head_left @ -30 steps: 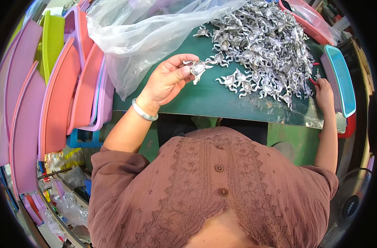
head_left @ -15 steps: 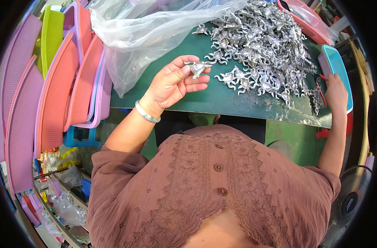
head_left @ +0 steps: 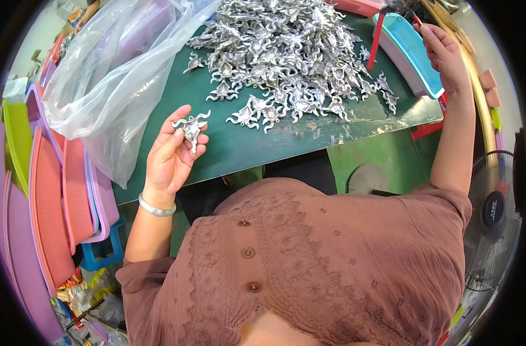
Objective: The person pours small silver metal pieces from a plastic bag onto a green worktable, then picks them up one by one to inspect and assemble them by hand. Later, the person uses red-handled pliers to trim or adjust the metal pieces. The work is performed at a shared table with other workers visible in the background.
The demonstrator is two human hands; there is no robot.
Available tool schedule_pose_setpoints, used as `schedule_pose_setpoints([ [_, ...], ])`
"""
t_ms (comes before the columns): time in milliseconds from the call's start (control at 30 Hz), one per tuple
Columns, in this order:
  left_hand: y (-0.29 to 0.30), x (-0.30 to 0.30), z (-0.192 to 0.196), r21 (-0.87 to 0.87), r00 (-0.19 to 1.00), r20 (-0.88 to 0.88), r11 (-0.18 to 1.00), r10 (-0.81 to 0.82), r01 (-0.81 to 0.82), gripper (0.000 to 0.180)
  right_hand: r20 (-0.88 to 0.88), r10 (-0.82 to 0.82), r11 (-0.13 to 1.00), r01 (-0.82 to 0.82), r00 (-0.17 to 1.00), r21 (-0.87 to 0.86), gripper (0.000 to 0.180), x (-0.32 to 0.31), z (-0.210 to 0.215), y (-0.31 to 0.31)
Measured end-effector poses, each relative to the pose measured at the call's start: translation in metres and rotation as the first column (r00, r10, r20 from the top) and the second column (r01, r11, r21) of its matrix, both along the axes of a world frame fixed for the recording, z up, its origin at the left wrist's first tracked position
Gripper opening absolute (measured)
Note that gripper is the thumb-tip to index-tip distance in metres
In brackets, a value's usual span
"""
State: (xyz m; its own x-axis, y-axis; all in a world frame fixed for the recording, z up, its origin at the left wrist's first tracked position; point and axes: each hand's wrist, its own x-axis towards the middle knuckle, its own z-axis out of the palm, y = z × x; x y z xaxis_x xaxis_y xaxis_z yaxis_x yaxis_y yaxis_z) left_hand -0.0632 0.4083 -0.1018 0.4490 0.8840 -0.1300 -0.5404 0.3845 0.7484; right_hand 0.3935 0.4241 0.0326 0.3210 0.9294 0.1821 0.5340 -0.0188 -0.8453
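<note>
Between the thumb and fingers of my left hand is a silver metal casting with two curved, horn-like arms and a pointed lower end. It is held up above the near left part of the green table. At the far right, my right hand pinches one red handle of what look like pliers. Their two red handles are spread wide, and the dark head is partly lost among things at the top edge. A large heap of similar silver castings lies on the table between my hands.
A blue basket stands by the table's right edge, below the pliers. Clear plastic sheeting drapes over the table's left side. Stacked purple, orange and green baskets crowd the left. A black fan stands at lower right.
My view has turned, so the table and heap appear farther left. My right hand has gone from beside the pliers at the table's edge to holding them raised, handles apart. The casting stays in my left hand.
</note>
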Motion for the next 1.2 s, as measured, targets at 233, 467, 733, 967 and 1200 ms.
schedule_pose_setpoints([
  [233, -0.001, 0.01, 0.005, 0.037, 0.999, -0.041, 0.999, -0.012, 0.013, 0.039, -0.297, 0.364, 0.908, -0.407, 0.883, -0.098, 0.024, -0.066, -0.034, -0.016],
  [467, -0.006, 0.025, 0.034, 0.19, 0.976, -0.192, 0.971, -0.107, 0.144, 0.02, -0.51, 0.501, 0.752, -0.643, 0.7, -0.144, 0.021, -0.157, -0.092, -0.021],
  [733, -0.001, 0.011, 0.05, 0.208, 0.948, -0.277, 0.954, -0.155, 0.217, 0.021, -0.817, 0.453, 0.665, -0.746, 0.356, 0.043, 0.021, -0.186, -0.103, -0.018],
  [967, 0.009, 0.019, 0.054, 0.358, 0.993, -0.11, 0.933, 0.033, 0.009, 0.022, -0.779, 0.59, 0.679, -0.653, 0.212, 0.336, 0.032, -0.206, -0.102, -0.021],
  [1200, -0.004, 0.037, 0.063, 0.4, 0.993, -0.112, 0.916, 0.048, 0.001, 0.021, -0.632, 0.77, 0.535, -0.632, 0.09, 0.561, 0.039, -0.185, -0.102, -0.025],
])
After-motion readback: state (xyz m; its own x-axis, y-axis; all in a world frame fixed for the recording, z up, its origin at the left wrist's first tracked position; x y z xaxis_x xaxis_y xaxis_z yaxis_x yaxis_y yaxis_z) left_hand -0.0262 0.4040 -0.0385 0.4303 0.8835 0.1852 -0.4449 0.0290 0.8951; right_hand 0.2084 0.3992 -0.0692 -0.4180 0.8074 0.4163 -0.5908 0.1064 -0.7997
